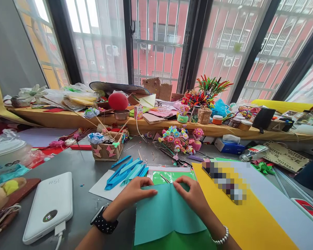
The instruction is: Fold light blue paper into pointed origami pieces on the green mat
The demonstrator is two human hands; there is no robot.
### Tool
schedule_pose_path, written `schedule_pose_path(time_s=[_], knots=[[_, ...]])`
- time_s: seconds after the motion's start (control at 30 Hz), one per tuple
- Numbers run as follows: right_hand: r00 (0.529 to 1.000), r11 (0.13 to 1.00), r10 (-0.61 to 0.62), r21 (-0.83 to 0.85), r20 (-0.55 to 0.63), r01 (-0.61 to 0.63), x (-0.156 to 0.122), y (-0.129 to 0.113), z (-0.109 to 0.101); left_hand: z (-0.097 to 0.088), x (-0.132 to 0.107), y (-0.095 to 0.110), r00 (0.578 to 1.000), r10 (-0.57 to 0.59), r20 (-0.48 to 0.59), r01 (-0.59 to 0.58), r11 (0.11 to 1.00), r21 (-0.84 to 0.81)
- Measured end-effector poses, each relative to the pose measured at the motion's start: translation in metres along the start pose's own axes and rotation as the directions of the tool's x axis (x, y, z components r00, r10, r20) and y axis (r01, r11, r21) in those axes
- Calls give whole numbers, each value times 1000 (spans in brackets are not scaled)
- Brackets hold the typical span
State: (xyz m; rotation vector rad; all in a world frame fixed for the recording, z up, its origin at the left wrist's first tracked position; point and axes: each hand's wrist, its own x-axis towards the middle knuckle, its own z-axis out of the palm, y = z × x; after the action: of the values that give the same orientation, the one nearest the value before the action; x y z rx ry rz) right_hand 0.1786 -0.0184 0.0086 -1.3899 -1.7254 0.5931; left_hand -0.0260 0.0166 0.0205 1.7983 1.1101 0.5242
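Tabletop [88,166], grey and crowded with craft clutter, leaves only a small working patch at the near edge. A broad yellow sheet [250,222] lies to the right of that patch, seemingly pushed aside yet within reach. The teal paper [167,211] sits centred right in front of the person, over a green sheet [177,175], probably so both hands meet it evenly. A white power bank [50,205] rests well to the left, away from the paper. Blue folded strips [127,172] are heaped just beyond the teal paper's far-left corner, apparently parked out of the way. The left hand [135,192] and right hand [191,194] are set slightly apart on the teal paper's far edge, fingers pressing down on it, likely to keep it flat and still; the thumbs are hidden, so whether either hand pinches the edge is unclear.
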Motion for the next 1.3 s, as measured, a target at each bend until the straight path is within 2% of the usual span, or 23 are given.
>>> schedule_pose_path(time_s=[0.1,0.27,0.37,0.5,0.63,0.77,0.87,0.93,0.97,1.03,1.07,1.13,1.17,1.23,1.3], knots=[[999,1000,-3,-1,51,3,0,-1,-2,1,-1,2,1000,6,-23,-6,1000,21],[995,998,64,6,83,-65,-1,4,-1,-2,-4,6,999,26,-21,-24,998,58],[987,994,101,36,122,-106,1,5,-1,-3,-3,4,994,54,-91,-39,985,168],[977,989,111,72,181,-125,2,6,2,5,0,-1,964,147,-222,-56,927,370],[972,991,79,84,220,-100,1,6,7,21,1,-2,914,338,-224,-144,787,599],[979,996,52,57,199,-65,-1,1,9,30,0,-1,886,439,-151,-270,751,602],[988,1000,-13,23,151,9,-4,-5,10,33,-2,0,865,468,-179,-276,742,611],[993,995,-84,-43,82,88,-7,-10,11,35,-5,5,818,525,-236,-265,708,655],[991,986,-131,-100,23,133,-9,-13,12,37,-7,9,774,573,-271,-263,679,685],[958,949,-259,-216,-126,228,-13,-19,13,40,-12,20,669,669,-324,-251,614,749],[928,927,-322,-261,-188,269,-15,-23,13,42,-15,25,603,717,-350,-251,587,770],[863,880,-432,-330,-263,341,-18,-28,11,44,-20,34,464,804,-371,-278,530,801],[836,862,-468,-357,-286,360,-20,-31,11,45,-22,37,416,830,-371,-288,507,812],[804,837,-510,-389,-305,384,-22,-34,9,46,-25,39,359,861,-360,-309,474,824],[786,824,-534,-401,-311,401,-23,-36,10,47,-25,37,360,869,-339,-326,457,827]])
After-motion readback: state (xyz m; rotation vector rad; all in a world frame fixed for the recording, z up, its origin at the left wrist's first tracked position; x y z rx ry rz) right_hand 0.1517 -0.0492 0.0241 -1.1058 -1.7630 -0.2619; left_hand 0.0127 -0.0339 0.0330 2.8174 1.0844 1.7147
